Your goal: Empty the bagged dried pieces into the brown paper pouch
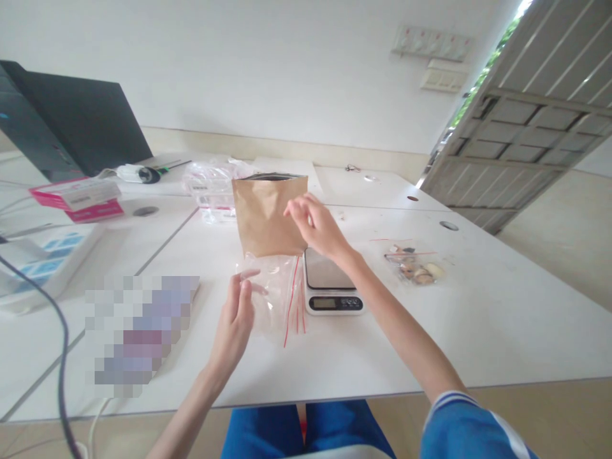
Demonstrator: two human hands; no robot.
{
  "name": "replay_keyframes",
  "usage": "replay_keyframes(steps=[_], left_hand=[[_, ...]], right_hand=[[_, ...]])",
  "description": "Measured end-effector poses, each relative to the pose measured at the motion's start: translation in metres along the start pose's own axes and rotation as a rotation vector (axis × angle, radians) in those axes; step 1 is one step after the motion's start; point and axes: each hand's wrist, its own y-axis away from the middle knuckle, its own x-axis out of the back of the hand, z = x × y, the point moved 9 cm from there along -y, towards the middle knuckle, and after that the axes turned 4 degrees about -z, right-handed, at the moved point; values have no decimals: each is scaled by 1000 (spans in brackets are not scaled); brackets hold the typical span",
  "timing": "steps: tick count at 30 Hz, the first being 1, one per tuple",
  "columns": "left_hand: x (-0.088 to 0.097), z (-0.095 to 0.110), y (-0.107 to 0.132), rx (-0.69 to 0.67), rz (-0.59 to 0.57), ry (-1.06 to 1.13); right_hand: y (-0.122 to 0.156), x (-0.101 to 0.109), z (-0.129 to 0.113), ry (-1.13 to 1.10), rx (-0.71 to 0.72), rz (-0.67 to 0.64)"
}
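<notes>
The left hand hangs half open, fingertips on a clear zip bag; the empty right hand curls beside a kraft pouch, above a digital scale.

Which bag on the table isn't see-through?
The brown paper pouch, just left of the scale; the clear bag at the left hand and the small bag of pieces are see-through plastic.

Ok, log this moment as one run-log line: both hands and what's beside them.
left hand: fingers at clear zip bag | right hand: fingers by kraft paper pouch | nearby: digital scale
</notes>
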Motion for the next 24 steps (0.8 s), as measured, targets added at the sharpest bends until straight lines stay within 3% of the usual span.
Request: replay_keyframes(steps=[3,6,9,14,16,18,20,22,24], left_hand=[[-5,4,-3,-12,-24,-108],[-6,6,-4,-19,-12,-143],[-8,7,-3,-28,-44,-195],[-5,8,-2,-47,-48,-200],[-3,9,-3,-69,-4,-173],[-1,9,-3,-82,40,-155],[-3,9,-4,-90,53,-158],[-5,9,-6,-89,46,-176],[-7,9,-7,-79,26,-211]], right_hand=[[39,-36,14,-141,-162,-372],[61,-47,28,-291,-245,-482],[64,-39,39,-419,-263,-373],[79,-16,52,-472,-362,-9],[94,-24,54,-593,-457,2],[111,-45,50,-766,-565,-142],[130,-71,34,-902,-629,-380],[145,-88,16,-996,-627,-580],[153,-95,4,-1087,-595,-650]])
